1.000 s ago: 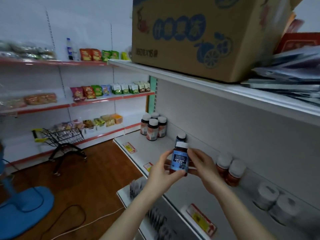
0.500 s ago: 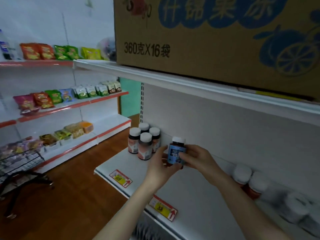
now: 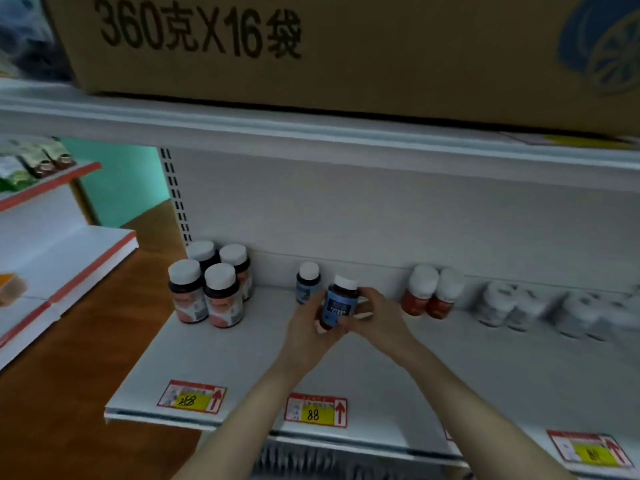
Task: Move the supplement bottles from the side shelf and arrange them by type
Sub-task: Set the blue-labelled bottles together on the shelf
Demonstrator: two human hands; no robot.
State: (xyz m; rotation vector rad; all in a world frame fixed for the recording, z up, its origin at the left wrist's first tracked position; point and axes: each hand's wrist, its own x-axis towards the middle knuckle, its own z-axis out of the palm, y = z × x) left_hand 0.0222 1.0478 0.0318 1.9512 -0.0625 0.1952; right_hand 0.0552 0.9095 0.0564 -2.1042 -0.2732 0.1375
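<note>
A blue-label supplement bottle [image 3: 338,303] with a white cap is held over the white shelf [image 3: 242,362]. My left hand [image 3: 308,327] grips it from the left and below, and my right hand [image 3: 375,315] grips it from the right. A second blue-label bottle [image 3: 307,284] stands just behind it by the back wall. Several pink-label bottles [image 3: 211,285] cluster at the shelf's left end. Two red bottles [image 3: 429,296] stand to the right of my hands, and several white bottles [image 3: 540,311] further right look blurred.
A large cardboard box [image 3: 346,46] sits on the shelf above, low over the work area. Price tags [image 3: 316,410] line the shelf's front edge. To the left are a wooden floor [image 3: 69,375] and another shelving unit [image 3: 52,258] with snack packets.
The view has swung toward the shelf and closer in. Both hands have carried the blue-label bottle down to the spot in front of the other blue-label bottle.
</note>
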